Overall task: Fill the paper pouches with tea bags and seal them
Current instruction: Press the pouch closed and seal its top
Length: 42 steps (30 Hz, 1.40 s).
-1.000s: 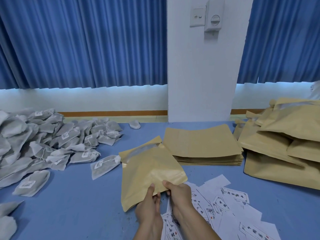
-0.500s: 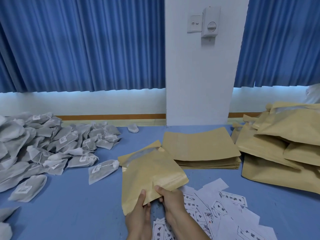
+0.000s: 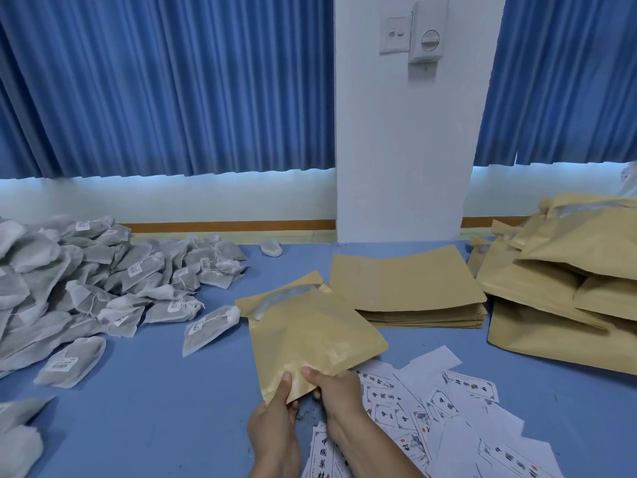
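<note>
A brown paper pouch (image 3: pixel 310 336) is held tilted above the blue table, its open mouth with a clear strip facing up and left. My left hand (image 3: pixel 275 419) pinches its near bottom edge with the thumb on top. My right hand (image 3: pixel 336 391) grips the same edge just to the right. A large heap of grey tea bags (image 3: pixel 86 284) lies on the left, and one loose tea bag (image 3: pixel 208 329) sits right beside the pouch mouth. A flat stack of empty pouches (image 3: pixel 406 288) lies behind the held pouch.
Bulging filled pouches (image 3: pixel 565 288) are piled at the right. Printed white labels (image 3: pixel 448 408) are scattered under and right of my hands. More tea bags (image 3: pixel 17 439) lie at the near left edge. A white pillar (image 3: pixel 403 150) and blue curtains stand behind the table.
The pouch and both hands have shifted slightly left and nearer in view as my head tilted; my grip on the bottom edge stays the same.
</note>
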Each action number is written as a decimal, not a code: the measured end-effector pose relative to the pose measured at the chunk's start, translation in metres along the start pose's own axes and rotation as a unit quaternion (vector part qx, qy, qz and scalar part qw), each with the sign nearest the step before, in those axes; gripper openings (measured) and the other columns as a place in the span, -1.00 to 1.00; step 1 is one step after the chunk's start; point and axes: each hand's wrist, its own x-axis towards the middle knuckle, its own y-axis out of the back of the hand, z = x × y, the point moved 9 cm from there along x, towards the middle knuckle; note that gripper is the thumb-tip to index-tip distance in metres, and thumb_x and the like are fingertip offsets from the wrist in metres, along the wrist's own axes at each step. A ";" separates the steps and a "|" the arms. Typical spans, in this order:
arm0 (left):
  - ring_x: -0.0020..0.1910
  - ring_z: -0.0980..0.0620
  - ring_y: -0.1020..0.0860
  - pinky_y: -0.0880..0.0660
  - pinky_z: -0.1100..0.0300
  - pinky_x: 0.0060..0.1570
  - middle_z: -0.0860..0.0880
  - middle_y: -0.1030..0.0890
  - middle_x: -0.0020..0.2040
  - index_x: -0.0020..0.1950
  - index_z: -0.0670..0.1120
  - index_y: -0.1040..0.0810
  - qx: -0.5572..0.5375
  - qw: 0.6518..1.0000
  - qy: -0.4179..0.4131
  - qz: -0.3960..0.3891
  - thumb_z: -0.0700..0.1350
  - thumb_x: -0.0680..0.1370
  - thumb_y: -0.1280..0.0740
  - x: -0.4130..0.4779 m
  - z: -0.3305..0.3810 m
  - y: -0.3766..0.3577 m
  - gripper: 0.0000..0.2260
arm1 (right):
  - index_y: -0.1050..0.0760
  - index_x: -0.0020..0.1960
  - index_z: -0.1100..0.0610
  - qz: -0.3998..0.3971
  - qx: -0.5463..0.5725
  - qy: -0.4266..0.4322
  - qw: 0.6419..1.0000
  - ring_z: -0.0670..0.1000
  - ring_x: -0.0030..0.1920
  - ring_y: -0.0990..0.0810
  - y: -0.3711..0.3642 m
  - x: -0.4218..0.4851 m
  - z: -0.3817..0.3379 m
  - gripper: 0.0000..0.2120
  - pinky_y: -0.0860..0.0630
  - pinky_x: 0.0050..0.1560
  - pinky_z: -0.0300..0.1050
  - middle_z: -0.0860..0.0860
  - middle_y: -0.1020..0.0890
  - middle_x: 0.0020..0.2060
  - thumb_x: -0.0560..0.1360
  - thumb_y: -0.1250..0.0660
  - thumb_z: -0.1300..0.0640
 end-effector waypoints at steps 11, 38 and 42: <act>-0.13 -0.14 -0.61 -0.50 0.15 -0.20 -0.22 -0.67 -0.13 -0.11 -0.34 -0.61 0.083 0.996 -0.005 -0.028 -0.27 0.47 -0.44 0.001 0.004 -0.004 -0.88 | -0.54 -0.08 0.37 -0.069 0.053 -0.032 0.996 -0.05 -0.52 -0.50 -0.008 -0.003 0.003 -0.84 -0.46 -0.41 -0.21 0.14 -0.58 -0.36 0.36 -0.46 0.40; -0.16 0.02 -0.55 -0.46 0.21 -0.24 -0.07 -0.59 -0.12 -0.07 -0.21 -0.54 0.095 0.995 0.008 -0.012 -0.24 0.54 -0.36 0.001 0.003 -0.002 -0.96 | -0.50 -0.07 0.28 -0.017 0.021 0.006 1.000 0.12 -0.21 -0.51 0.045 0.029 -0.054 -0.78 -0.38 -0.51 -0.24 0.16 -0.62 -0.19 0.35 -0.47 0.43; -0.20 0.03 -0.58 -0.47 0.22 -0.24 -0.08 -0.62 -0.13 -0.02 -0.22 -0.56 0.093 0.995 0.014 -0.035 -0.23 0.53 -0.37 -0.001 0.001 -0.009 -0.93 | -0.54 -0.07 0.28 -0.052 0.016 -0.002 0.999 0.10 -0.16 -0.55 0.032 0.025 -0.045 -0.85 -0.55 -0.16 -0.06 0.14 -0.64 -0.15 0.39 -0.45 0.37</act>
